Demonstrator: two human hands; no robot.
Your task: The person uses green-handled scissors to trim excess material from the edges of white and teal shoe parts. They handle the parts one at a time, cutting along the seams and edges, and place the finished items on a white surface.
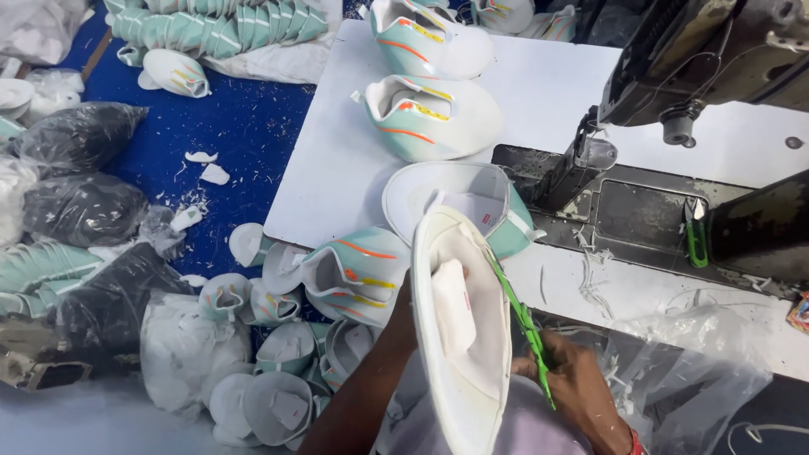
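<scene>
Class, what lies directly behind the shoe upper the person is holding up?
Behind the held upper lies another white-lined upper on the white table. Its near part is covered, as is most of the left hand.

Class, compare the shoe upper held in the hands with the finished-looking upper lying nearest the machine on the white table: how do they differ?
The held upper shows its plain white lining; the table upper shows its mint outside with orange and yellow stripes. The held upper is gripped by the left hand beside green snips in the right hand; the table upper lies untouched. Both share one shape.

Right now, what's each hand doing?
Left hand: closed on the white, mint-trimmed shoe upper.
Right hand: closed on the green-handled thread snips at the upper's edge.
</scene>
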